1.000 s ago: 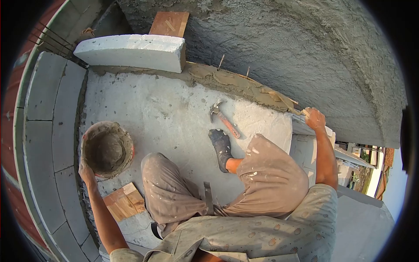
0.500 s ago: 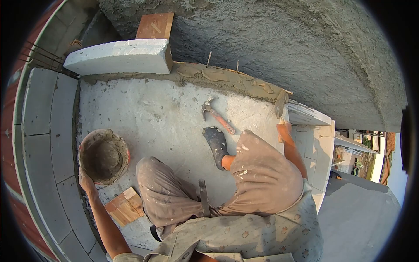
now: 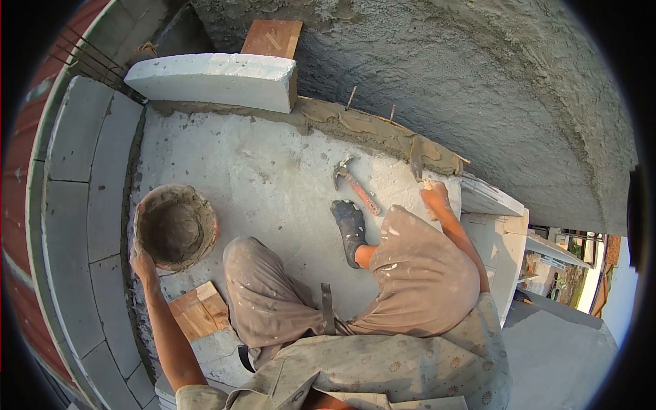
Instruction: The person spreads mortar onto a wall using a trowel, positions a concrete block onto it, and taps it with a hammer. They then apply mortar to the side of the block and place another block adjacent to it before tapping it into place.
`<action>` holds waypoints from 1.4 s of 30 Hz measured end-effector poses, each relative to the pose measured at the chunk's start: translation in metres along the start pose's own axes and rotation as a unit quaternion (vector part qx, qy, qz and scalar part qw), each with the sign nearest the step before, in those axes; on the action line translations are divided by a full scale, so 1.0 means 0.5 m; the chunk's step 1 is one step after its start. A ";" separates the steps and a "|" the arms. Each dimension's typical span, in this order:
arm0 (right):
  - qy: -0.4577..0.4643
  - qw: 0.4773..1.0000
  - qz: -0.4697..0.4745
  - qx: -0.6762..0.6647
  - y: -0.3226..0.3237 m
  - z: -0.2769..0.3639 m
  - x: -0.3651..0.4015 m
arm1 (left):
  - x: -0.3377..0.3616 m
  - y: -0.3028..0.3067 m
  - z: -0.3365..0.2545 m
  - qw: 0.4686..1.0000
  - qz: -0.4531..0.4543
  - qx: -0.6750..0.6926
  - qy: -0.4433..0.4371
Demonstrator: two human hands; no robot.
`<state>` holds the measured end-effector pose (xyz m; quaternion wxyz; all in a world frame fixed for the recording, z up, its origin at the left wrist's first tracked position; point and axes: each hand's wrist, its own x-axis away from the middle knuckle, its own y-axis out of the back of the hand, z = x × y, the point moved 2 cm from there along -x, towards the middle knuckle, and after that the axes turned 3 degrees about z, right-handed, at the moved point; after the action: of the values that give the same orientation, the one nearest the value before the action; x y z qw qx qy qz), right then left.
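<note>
My right hand (image 3: 435,197) is closed around the handle of a trowel (image 3: 415,160), its blade against the wet mortar (image 3: 355,126) laid along the wall's edge. On the left, my left hand (image 3: 142,263) grips the rim of a round bucket (image 3: 213,236) with grey mortar inside. Between the two, a claw hammer (image 3: 360,191) with a red handle lies on the pale floor, just above my dark-socked foot (image 3: 350,229). A white block (image 3: 212,82) stands on the mortar line at the upper left.
Pale blocks (image 3: 68,232) form a low wall along the left. Wooden pieces (image 3: 200,311) lie below the bucket, and a brown board (image 3: 272,39) stands behind the white block. Thin rods (image 3: 351,98) stick up behind the mortar. A rough grey wall (image 3: 465,89) rises beyond.
The trowel and my right hand have moved left along the mortar, away from its right end. The view has turned slightly. My left hand stays on the bucket.
</note>
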<state>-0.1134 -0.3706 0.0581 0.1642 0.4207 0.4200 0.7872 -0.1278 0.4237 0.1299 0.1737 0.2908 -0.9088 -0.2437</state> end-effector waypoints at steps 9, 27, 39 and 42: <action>0.399 0.911 0.045 0.095 -0.056 0.209 0.108 | 0.016 -0.010 0.013 0.999 -0.032 0.019 -0.027; 0.690 0.501 0.305 0.424 -0.478 0.792 0.563 | 0.055 -0.079 -0.054 0.987 -0.094 -0.066 -0.117; 0.401 0.661 0.632 0.043 -0.340 0.618 0.390 | 0.012 -0.065 -0.046 0.999 -0.031 0.027 -0.009; 0.481 0.699 0.525 0.074 -0.156 0.602 0.315 | 0.004 -0.058 -0.060 0.999 0.000 0.007 -0.041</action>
<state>0.0267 -0.0707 0.1664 -0.5315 0.1481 0.2103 0.8071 -0.1027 0.3917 0.1390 0.1341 0.2819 -0.9168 -0.2491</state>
